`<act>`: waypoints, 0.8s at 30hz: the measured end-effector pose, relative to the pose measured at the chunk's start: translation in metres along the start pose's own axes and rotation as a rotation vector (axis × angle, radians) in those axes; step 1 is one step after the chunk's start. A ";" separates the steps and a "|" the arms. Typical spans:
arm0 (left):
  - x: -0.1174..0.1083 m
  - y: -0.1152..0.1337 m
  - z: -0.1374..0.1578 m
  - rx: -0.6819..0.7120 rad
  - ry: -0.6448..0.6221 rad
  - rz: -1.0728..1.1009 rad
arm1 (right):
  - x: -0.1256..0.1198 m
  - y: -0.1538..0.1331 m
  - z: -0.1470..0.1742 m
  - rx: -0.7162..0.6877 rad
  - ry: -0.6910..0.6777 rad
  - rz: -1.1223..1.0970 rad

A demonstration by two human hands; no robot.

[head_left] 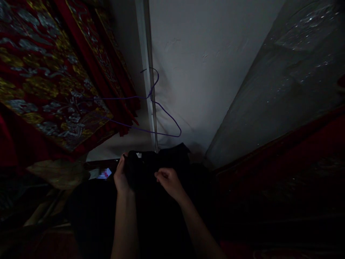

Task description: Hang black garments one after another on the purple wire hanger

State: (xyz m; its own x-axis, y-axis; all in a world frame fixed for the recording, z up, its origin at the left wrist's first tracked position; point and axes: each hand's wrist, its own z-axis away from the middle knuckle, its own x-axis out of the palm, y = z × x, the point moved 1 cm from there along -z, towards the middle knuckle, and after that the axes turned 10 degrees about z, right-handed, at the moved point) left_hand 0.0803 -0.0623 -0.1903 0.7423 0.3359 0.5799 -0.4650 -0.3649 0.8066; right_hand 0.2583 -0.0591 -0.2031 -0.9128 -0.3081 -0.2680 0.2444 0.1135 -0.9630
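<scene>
A black garment [159, 162] with a small white label near its collar hangs in front of me in dim light. My left hand [121, 176] grips its left edge near the collar. My right hand [168, 181] pinches the fabric a little lower, to the right. A purple wire hanger [164, 115] hangs above the garment against the pale wall, hooked near a grey vertical strip [147, 72]. Neither hand touches the hanger.
Red cloth embroidered in gold and silver [48, 72] hangs at the upper left. A grey plastic-covered surface [283, 79] slants at the right, with dark red fabric [296, 162] below it. Dark clutter lies at the lower left.
</scene>
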 end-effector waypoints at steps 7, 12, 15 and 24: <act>0.065 0.019 0.058 0.067 -0.252 -0.112 | -0.006 -0.005 0.020 -0.195 0.164 -0.155; 0.071 0.027 0.059 0.322 -0.301 -0.341 | 0.004 -0.029 0.037 -0.155 -0.038 -0.196; 0.059 0.022 0.047 0.332 -0.309 -0.338 | 0.001 -0.039 0.035 -0.100 -0.133 -0.187; -0.007 -0.017 0.027 -0.272 -0.912 -0.695 | -0.087 -0.047 -0.023 0.275 0.045 -0.231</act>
State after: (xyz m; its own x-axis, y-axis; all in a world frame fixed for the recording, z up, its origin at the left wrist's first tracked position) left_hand 0.0960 -0.0825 -0.2110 0.8958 -0.3960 -0.2016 0.1698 -0.1143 0.9788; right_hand 0.3186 -0.0163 -0.1337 -0.9662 -0.2535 -0.0471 0.1037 -0.2146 -0.9712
